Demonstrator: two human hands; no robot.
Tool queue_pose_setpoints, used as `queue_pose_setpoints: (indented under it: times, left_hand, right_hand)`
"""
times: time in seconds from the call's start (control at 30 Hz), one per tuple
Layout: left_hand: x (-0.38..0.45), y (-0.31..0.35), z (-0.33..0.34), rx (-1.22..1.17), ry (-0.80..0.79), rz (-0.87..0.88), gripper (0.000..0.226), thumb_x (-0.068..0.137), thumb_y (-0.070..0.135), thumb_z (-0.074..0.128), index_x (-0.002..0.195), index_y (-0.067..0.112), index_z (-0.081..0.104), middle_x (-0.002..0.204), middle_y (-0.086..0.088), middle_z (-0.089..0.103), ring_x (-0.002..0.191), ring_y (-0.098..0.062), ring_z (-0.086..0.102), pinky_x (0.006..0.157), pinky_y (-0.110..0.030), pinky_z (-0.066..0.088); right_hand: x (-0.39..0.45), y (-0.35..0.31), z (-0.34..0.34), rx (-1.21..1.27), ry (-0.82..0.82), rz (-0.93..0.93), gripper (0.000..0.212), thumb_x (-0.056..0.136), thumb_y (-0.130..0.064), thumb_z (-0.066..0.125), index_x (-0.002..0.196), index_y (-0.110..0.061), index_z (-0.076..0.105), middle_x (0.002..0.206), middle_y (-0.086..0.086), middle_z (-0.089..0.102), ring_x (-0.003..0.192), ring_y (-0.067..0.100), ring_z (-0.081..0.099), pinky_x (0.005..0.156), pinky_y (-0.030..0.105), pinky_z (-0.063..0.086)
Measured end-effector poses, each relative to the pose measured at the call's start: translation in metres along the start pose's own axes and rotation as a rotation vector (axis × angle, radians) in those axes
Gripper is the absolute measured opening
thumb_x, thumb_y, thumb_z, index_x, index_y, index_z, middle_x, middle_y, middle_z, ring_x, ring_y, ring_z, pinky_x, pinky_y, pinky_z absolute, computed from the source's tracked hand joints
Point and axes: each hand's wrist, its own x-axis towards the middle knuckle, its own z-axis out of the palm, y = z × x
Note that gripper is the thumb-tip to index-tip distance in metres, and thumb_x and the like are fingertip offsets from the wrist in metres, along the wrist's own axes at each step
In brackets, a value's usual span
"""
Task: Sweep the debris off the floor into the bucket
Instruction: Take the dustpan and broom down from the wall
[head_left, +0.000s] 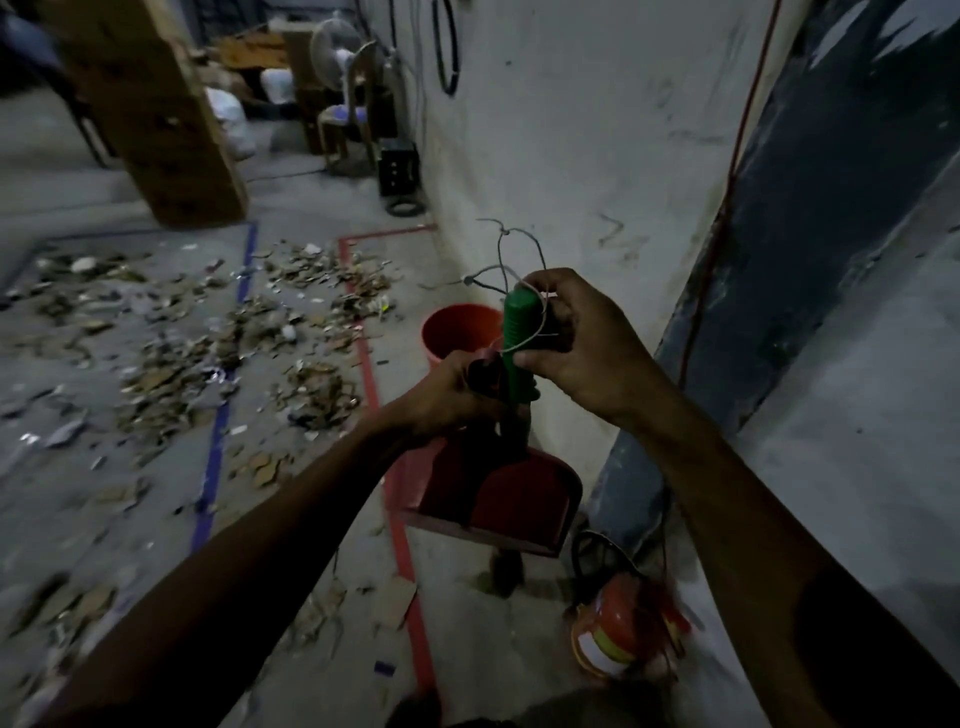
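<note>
A red dustpan (498, 499) hangs in front of me, its handle gripped by my left hand (452, 395). Beside it stands a green brush handle (519, 343); my right hand (576, 338) pinches it near the top, together with a thin white string (524, 338) looped round it. Thin wire (509, 249) sticks up from the wall just above. An orange bucket (457, 327) stands on the floor by the wall, behind my hands. Cardboard and paper debris (176, 358) lies scattered over the floor to the left.
A white wall (571, 130) runs along the right, with a red cable (727, 197). A red fire extinguisher (623, 629) lies on the floor near my feet. Red tape (374, 384) and blue tape (218, 431) lines cross the floor. A wooden post (150, 109), chair and fan stand far back.
</note>
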Motion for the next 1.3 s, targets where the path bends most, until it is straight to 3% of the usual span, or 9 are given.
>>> queue_pose_setpoints:
  times: [0.2,0.33,0.53,0.73,0.83,0.97,1.1,1.2,1.3]
  left_hand:
    - [-0.039,-0.016,0.004,-0.054,0.152,-0.089,0.028,0.084,-0.013,0.062,0.097,0.011,0.067,0.083,0.008,0.074,0.08,-0.005,0.068,0.07,-0.019,0.053]
    - [-0.065,-0.026,-0.012,-0.077,0.306,-0.108,0.034,0.082,-0.018,0.059,0.111,-0.001,0.064,0.109,-0.026,0.068,0.101,-0.036,0.066,0.088,-0.045,0.053]
    - [-0.105,-0.03,-0.047,0.012,0.418,-0.1,0.027,0.079,-0.019,0.063,0.093,0.004,0.068,0.089,-0.008,0.069,0.073,-0.009,0.067,0.066,-0.024,0.055]
    - [-0.158,-0.038,-0.108,0.055,0.465,-0.037,0.019,0.082,-0.006,0.069,0.101,-0.008,0.068,0.103,-0.033,0.066,0.087,-0.033,0.062,0.078,-0.041,0.052]
    - [-0.182,-0.046,-0.146,0.118,0.516,-0.004,0.015,0.084,0.002,0.07,0.092,-0.011,0.069,0.089,-0.023,0.07,0.079,-0.023,0.064,0.074,-0.032,0.052]
    - [-0.208,-0.062,-0.196,0.164,0.551,0.086,0.005,0.085,0.0,0.069,0.086,0.005,0.068,0.069,0.018,0.069,0.066,0.003,0.062,0.064,-0.015,0.048]
    - [-0.229,-0.083,-0.231,0.192,0.591,0.121,0.009,0.087,-0.002,0.067,0.084,0.006,0.068,0.069,0.018,0.068,0.067,0.006,0.062,0.064,-0.013,0.046]
    - [-0.242,-0.101,-0.247,0.157,0.767,0.072,0.02,0.087,0.006,0.069,0.068,0.0,0.064,0.061,0.012,0.062,0.058,0.008,0.058,0.059,-0.012,0.044]
    - [-0.256,-0.106,-0.253,0.149,0.878,0.057,0.03,0.089,0.011,0.069,0.062,0.018,0.057,0.055,0.023,0.06,0.055,0.009,0.055,0.058,-0.013,0.044]
  right_hand:
    - [-0.011,0.011,0.027,-0.034,-0.022,-0.02,0.052,0.077,0.0,0.075,0.124,-0.013,0.056,0.11,-0.005,0.062,0.104,0.011,0.062,0.093,0.028,0.053]
    - [-0.014,0.014,0.048,-0.056,-0.043,0.026,0.048,0.08,-0.001,0.073,0.123,-0.014,0.057,0.103,-0.01,0.059,0.097,0.003,0.056,0.081,0.008,0.045]
    - [-0.015,0.019,0.094,-0.114,-0.125,0.112,0.057,0.081,-0.001,0.073,0.133,-0.013,0.053,0.125,0.001,0.06,0.114,0.011,0.053,0.099,0.03,0.045]
    - [-0.018,0.031,0.165,-0.181,-0.268,0.153,0.053,0.081,0.003,0.07,0.129,-0.012,0.052,0.125,0.006,0.059,0.115,0.016,0.054,0.096,0.031,0.046]
    - [-0.023,0.038,0.204,-0.233,-0.352,0.193,0.057,0.082,0.003,0.069,0.132,-0.014,0.05,0.127,0.008,0.059,0.114,0.019,0.056,0.093,0.034,0.051]
    - [-0.03,0.046,0.252,-0.334,-0.373,0.222,0.056,0.081,0.003,0.07,0.131,-0.016,0.053,0.125,0.008,0.058,0.112,0.02,0.057,0.091,0.037,0.055]
    - [-0.038,0.049,0.281,-0.372,-0.37,0.21,0.045,0.08,0.004,0.068,0.114,-0.022,0.053,0.105,0.0,0.06,0.098,0.019,0.06,0.082,0.04,0.057]
    - [-0.044,0.053,0.292,-0.332,-0.36,0.26,0.044,0.082,0.004,0.066,0.116,-0.02,0.051,0.109,0.005,0.06,0.101,0.021,0.059,0.086,0.041,0.055]
    - [-0.044,0.057,0.299,-0.304,-0.336,0.3,0.04,0.083,0.004,0.064,0.11,-0.021,0.05,0.104,0.004,0.058,0.096,0.018,0.057,0.083,0.037,0.055]
